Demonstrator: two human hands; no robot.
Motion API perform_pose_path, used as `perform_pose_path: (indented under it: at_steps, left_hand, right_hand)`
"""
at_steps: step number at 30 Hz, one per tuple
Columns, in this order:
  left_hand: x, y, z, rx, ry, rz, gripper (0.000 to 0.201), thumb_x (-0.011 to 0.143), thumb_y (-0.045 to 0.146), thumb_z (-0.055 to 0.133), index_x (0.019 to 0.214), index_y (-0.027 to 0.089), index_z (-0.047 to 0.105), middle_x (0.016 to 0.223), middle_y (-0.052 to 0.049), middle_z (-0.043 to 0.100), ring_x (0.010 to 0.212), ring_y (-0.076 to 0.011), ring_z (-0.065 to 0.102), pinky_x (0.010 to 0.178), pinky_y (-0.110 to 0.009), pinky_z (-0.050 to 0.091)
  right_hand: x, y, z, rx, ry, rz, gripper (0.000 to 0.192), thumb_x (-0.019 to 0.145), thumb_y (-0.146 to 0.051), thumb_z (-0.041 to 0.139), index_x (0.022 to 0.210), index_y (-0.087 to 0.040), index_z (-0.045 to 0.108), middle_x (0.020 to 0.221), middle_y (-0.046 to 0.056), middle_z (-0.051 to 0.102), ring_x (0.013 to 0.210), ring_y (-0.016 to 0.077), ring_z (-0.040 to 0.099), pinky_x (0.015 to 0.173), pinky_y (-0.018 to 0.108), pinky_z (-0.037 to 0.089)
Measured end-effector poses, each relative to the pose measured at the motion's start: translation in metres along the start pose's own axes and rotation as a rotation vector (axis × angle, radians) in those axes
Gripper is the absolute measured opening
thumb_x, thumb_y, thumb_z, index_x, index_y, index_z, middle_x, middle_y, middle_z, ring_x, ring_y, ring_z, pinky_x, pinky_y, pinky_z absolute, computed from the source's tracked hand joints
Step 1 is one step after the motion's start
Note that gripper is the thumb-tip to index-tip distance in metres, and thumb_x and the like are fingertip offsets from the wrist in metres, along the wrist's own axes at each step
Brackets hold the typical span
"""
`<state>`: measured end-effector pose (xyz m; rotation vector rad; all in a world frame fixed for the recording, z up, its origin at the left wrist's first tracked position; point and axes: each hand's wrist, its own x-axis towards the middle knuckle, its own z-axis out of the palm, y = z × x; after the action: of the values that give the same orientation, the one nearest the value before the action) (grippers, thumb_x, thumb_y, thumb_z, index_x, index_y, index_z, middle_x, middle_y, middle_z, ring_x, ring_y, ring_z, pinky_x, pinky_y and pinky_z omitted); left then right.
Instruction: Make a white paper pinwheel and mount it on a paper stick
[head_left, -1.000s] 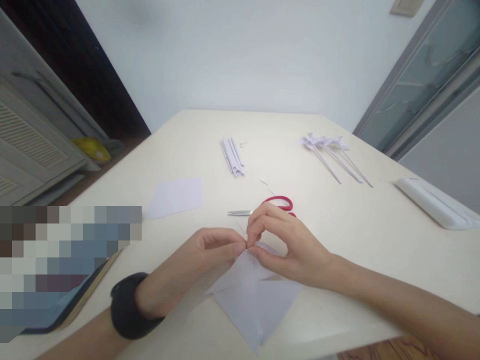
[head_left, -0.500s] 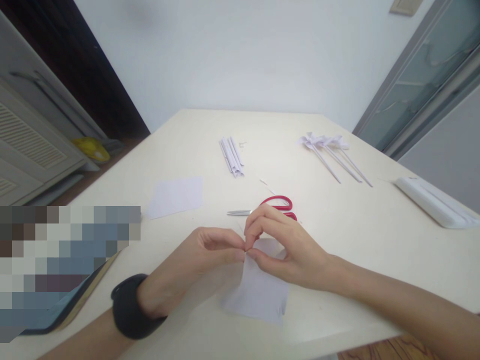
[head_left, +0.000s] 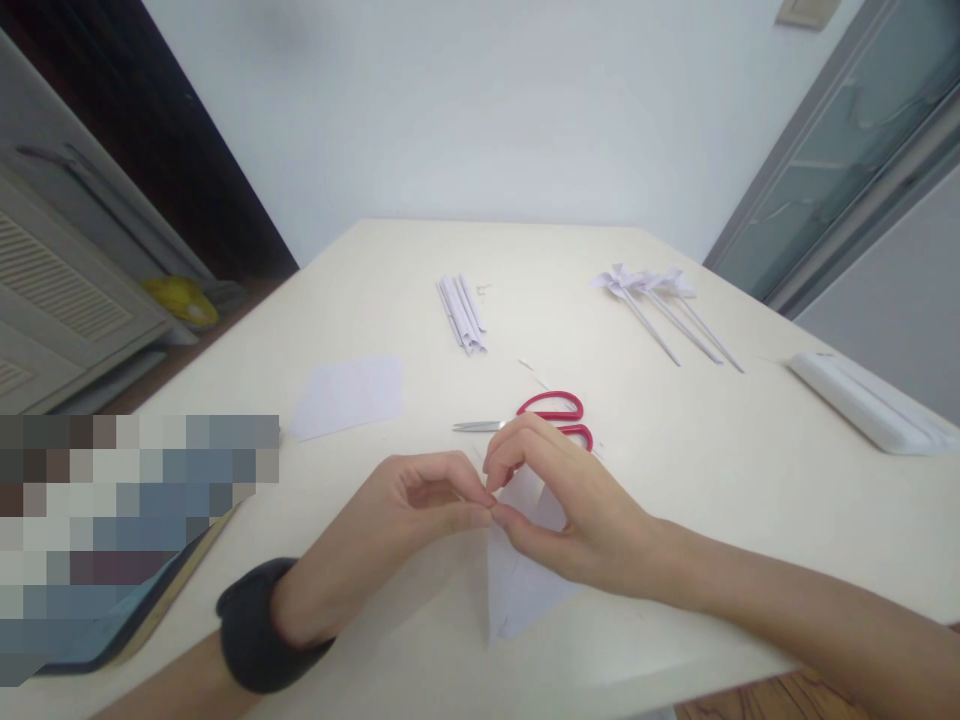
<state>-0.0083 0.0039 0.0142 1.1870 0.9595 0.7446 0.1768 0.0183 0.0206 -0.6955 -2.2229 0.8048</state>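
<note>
Swung rightward since the earlier frame: white paper sheet [head_left: 525,590], just below the meeting fingertips of left hand [head_left: 409,525] and right hand [head_left: 585,510], apparently pinched by both (exact grip hidden), thumbs pressed to forefingers. Keep pinches light, turn evenly, avoid creasing the loose lower part.

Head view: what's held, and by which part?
Paper, pinched at its left side in the picture, where the left hand and right hand meet. Fingertips hide whether that's a corner or a fold.
</note>
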Motion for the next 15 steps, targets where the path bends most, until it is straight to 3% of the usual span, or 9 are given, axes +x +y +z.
perform_pose_path:
  at_steps: [9, 15]
  left_hand:
    - [-0.004, 0.004, -0.004, -0.019, 0.02, -0.06, 0.014, 0.08, 0.026, 0.059, 0.07, 0.018, 0.053, 0.068, 0.004, 0.053, 0.064, -0.0093, 0.048, 0.057, -0.018, 0.036]
    - [-0.006, 0.005, -0.008, -0.007, 0.122, -0.034, 0.011, 0.081, 0.029, 0.056, 0.077, 0.02, 0.052, 0.066, 0.005, 0.048, 0.061, -0.0091, 0.041, 0.054, -0.018, 0.032]
  right_hand:
    - [0.004, 0.005, -0.012, -0.007, 0.102, 0.077, 0.018, 0.079, -0.012, 0.053, 0.095, -0.019, 0.047, 0.093, 0.003, 0.051, 0.085, 0.0141, 0.049, 0.073, 0.027, 0.042]
    - [0.009, 0.012, -0.021, -0.065, 0.103, 0.206, 0.016, 0.082, -0.022, 0.051, 0.098, -0.02, 0.049, 0.097, 0.003, 0.055, 0.087, 0.0154, 0.051, 0.075, 0.03, 0.04]
